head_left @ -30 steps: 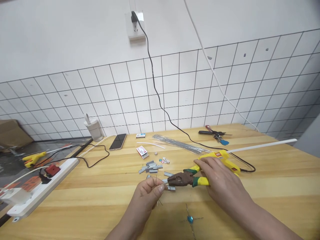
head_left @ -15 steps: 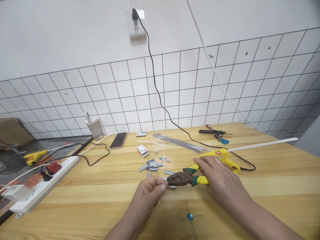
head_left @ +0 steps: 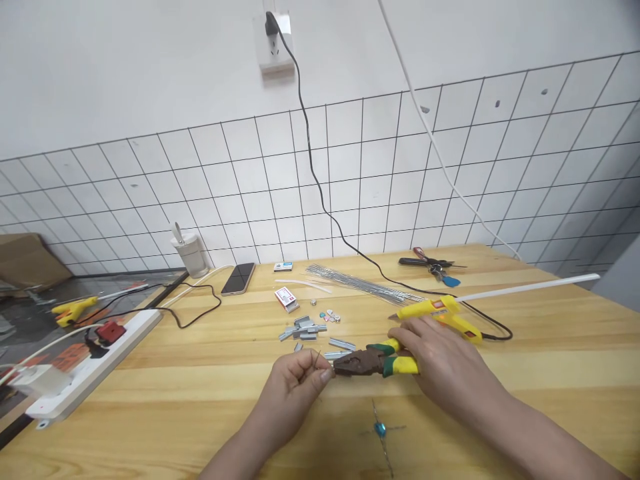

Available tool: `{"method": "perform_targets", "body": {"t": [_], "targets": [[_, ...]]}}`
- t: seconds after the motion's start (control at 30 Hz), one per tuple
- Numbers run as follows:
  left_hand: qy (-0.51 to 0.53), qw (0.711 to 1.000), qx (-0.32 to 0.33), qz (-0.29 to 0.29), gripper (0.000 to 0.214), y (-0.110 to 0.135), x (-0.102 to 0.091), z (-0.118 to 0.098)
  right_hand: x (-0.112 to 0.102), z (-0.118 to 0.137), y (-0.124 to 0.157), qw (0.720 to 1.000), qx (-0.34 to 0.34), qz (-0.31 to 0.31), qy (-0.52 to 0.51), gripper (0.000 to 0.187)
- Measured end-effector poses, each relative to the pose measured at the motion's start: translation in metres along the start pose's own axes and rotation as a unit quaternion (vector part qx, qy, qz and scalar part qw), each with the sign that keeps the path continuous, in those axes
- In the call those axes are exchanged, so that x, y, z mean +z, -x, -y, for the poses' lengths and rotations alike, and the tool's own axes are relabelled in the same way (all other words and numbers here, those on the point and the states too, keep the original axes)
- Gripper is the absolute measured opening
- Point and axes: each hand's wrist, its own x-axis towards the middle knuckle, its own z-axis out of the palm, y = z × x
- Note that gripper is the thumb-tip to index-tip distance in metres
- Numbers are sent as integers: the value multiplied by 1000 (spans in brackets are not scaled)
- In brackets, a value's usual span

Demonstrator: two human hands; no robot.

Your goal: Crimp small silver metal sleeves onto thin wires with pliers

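Between thumb and fingers, my left hand (head_left: 295, 387) pinches thin metal wires (head_left: 317, 360), whose ends stick out above and below the fingertips. My right hand (head_left: 445, 357) is wrapped round the yellow-and-green handles of a pair of pliers (head_left: 363, 362). The rusty brown jaws point left and meet the wires at my left fingertips; the exact contact is hidden by the thumb. Nearer to me on the table lies a cross of twisted wire with a blue gem (head_left: 381, 429) at its middle. Staple strips (head_left: 303, 328) lie just beyond my left hand.
A yellow glue gun (head_left: 430, 308) with a white glue stick lies behind my right hand. Farther back are a bundle of wires (head_left: 360, 283), a staple box (head_left: 287, 299), a phone (head_left: 239, 279) and scissors (head_left: 425, 262). A power strip (head_left: 100, 367) runs along the left edge.
The wires at my left fingertips have turned, and less of their ends shows. Both hands and the pliers stay nearly in place; the view has shifted slightly.
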Motion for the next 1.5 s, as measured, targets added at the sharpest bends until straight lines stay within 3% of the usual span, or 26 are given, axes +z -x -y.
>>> {"method": "perform_targets", "body": {"t": [0.13,0.27,0.4,0.5,0.6,0.83,1.17,1.5], "targets": [[-105,992,57,38,25,2,-7,-5,-7,0,-1,993,4,109,-38,39],[-191,970,126,78,24,4,-10,-9,-8,-8,2,979,-1,173,-104,30],[-126,984,82,94,23,4,-10,-11,-8,-14,5,971,-12,182,-152,28],[13,998,11,53,22,1,-8,-6,-6,-13,2,983,-8,129,-132,35],[112,993,-36,9,26,-2,-6,1,1,-10,0,995,-6,40,-88,47],[285,954,-90,28,25,-5,3,11,22,-7,2,982,-45,-175,52,62],[321,944,-73,5,23,-3,12,10,19,1,-1,971,-24,-218,98,64],[458,875,-148,56,20,3,17,3,14,-8,-12,948,-59,-297,100,60]]}}
